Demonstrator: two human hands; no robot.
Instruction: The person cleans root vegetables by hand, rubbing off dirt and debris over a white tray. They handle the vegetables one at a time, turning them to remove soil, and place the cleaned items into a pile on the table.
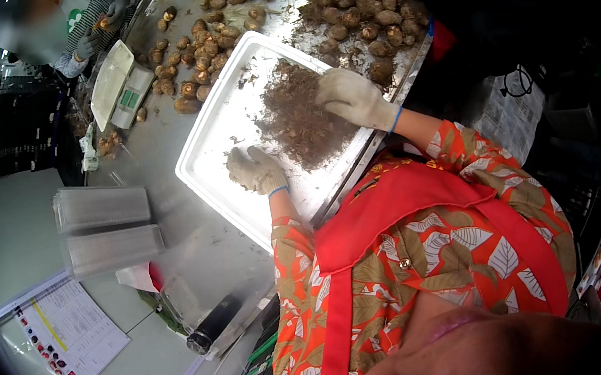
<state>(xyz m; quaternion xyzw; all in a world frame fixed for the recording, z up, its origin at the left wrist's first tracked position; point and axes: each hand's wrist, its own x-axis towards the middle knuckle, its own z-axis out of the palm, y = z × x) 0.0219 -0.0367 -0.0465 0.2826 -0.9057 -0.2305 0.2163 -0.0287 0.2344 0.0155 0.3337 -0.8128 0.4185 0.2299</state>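
Observation:
A white plastic tray lies tilted across the metal table, with a heap of brown fibrous root debris in its far right part. My right hand, in a white knit glove with a blue cuff edge, rests at the tray's right rim beside the heap; its fingers are curled and I cannot tell whether they hold anything. My left hand, gloved alike, is low over the tray floor left of the heap, with bits of debris at its fingertips. Beyond the tray lie many brown taro-like corms.
A digital scale stands at the table's left edge, near another person's gloved hands. Stacked clear plastic containers sit at the left. A black cylinder lies at the lower left. More corms with roots are piled at the top right.

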